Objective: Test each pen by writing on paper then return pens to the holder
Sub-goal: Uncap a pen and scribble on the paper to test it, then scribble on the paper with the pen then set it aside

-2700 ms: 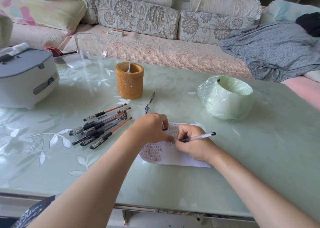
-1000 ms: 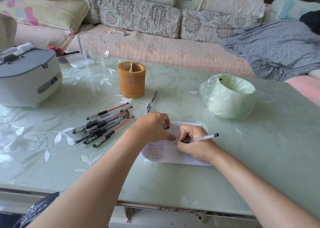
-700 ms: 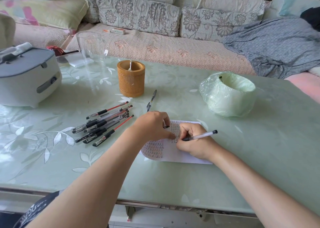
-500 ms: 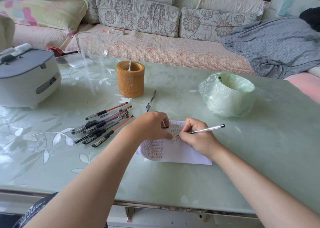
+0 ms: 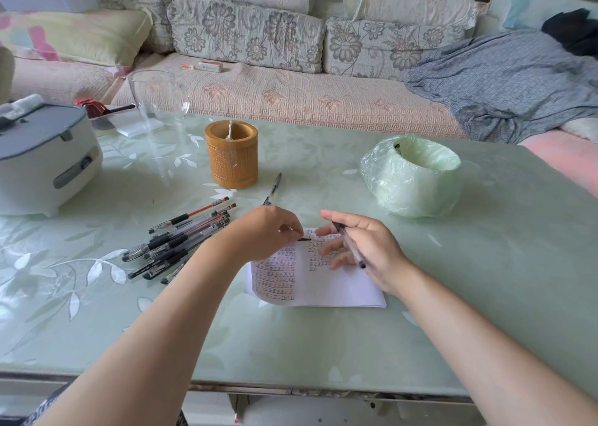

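A white paper [image 5: 336,291] with rows of written marks lies on the green table. My right hand [image 5: 372,251] hovers just above it, gripping a clear pen [image 5: 351,247] whose dark end points toward me. My left hand [image 5: 265,231] rests at the paper's upper left corner, fingers closed on a small black piece [image 5: 304,239] that looks like a pen cap. A brown bamboo pen holder [image 5: 231,160] stands behind, with one white thing inside. Several pens [image 5: 181,241] lie in a pile left of the paper. One dark pen [image 5: 273,189] lies alone beside the holder.
A grey-and-white appliance [image 5: 42,160] sits at the far left, with a clear glass vessel [image 5: 158,102] behind the holder. A green bowl wrapped in plastic [image 5: 414,179] stands at the right. A sofa with cushions runs behind the table [image 5: 485,280].
My right hand has stopped writing, lifted the pen off the paper and turned it over. My left hand has stayed at the paper's corner.
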A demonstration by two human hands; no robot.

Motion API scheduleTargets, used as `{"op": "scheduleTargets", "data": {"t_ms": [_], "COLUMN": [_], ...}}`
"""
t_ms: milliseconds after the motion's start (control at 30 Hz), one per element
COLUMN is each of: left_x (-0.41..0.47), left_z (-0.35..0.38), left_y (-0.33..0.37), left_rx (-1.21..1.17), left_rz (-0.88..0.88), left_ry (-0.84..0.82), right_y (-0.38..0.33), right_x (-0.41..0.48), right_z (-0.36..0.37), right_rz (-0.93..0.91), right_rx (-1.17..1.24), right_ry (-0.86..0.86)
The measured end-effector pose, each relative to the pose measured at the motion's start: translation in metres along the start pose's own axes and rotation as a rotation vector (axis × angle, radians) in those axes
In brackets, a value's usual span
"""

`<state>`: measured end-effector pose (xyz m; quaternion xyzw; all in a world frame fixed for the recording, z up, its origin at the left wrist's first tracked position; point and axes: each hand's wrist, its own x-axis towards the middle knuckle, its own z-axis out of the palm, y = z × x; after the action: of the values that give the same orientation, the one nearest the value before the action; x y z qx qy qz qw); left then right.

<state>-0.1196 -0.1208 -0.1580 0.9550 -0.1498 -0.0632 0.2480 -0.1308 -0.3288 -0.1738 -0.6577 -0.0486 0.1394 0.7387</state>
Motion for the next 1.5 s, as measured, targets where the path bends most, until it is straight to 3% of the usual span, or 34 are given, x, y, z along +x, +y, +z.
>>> {"op": "scheduleTargets", "data": {"t_ms": [133, 400, 467, 633, 933, 1067, 1233, 1500], "left_x": [0.001, -0.001, -0.002, -0.003, -0.006, -0.005, -0.009, -0.016], "left_z": [-0.003, -0.007, -0.008, -0.008, -0.008, 0.002, 0.011, 0.008], "left_y": [-0.002, -0.007, -0.007, -0.006, 0.003, 0.015, 0.027, 0.038], "left_rx": [-0.025, -0.054, -0.050, -0.053, -0.135, -0.195, -0.320, -0.712], "left_rz": [-0.008, -0.039, -0.032, -0.023, -0.008, -0.028, -0.080, -0.182], "left_ry": [0.026, 0.068, 0.075, 0.069, 0.058, 0.059, 0.026, -0.075], "right_y": [-0.005, -0.006, -0.009, -0.010, -0.004, -0.005, -0.002, -0.002], "right_x": [0.002, 0.009, 0.005, 0.004, 0.006, 0.002, 0.001, -0.003], "right_z": [-0.002, -0.002, 0.001, 0.008, 0.012, 0.011, 0.012, 0.015], "right_rz": [-0.048, -0.234, -0.252, -0.302, -0.331, -0.342, -0.393, -0.500], "right_rx": [-0.016, -0.998, -1.146, -1.236, -1.163, -1.345, -1.570, -1.562], "right_ry": [0.013, 0.197, 0.184, 0.132, 0.046, 0.028, 0.077, 0.168]}}
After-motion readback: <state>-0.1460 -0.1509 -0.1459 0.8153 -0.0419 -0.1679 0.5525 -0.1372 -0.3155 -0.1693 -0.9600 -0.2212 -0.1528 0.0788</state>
